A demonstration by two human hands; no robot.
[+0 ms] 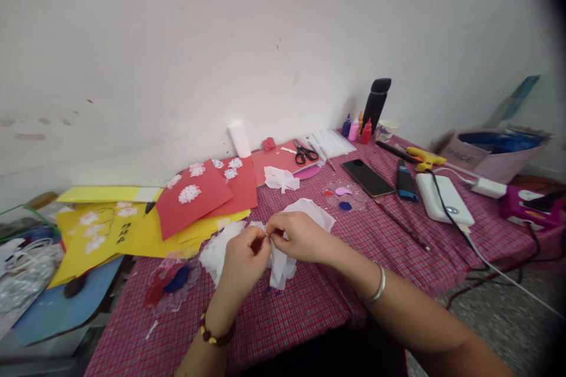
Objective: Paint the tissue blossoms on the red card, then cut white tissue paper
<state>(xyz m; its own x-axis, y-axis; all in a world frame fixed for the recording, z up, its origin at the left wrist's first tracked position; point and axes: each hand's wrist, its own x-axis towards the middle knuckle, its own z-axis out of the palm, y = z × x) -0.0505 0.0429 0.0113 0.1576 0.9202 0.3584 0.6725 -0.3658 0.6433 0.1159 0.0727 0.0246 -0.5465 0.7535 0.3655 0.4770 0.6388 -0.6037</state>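
Note:
My left hand (247,253) and my right hand (298,235) meet over the front middle of the table, thumbs and fingertips pinched together. Between them is a small bit of white tissue paper, mostly covered by the fingers. More white tissue paper (216,252) lies crumpled beside and behind my left hand. A torn strip (283,271) shows below my right hand, and a larger sheet (313,212) spreads behind it. Red cards (194,203) with white paper-like blossoms lie to the left. A paint-stained clear palette (172,285) sits left of my left hand.
Scissors (305,153), another palette (345,195), a phone (367,178) and a brush (402,224) lie behind and to the right. Paint bottles (365,131) and a black flask (375,106) stand by the wall. A glue gun (424,158) and a corded power bank (444,199) lie farther right.

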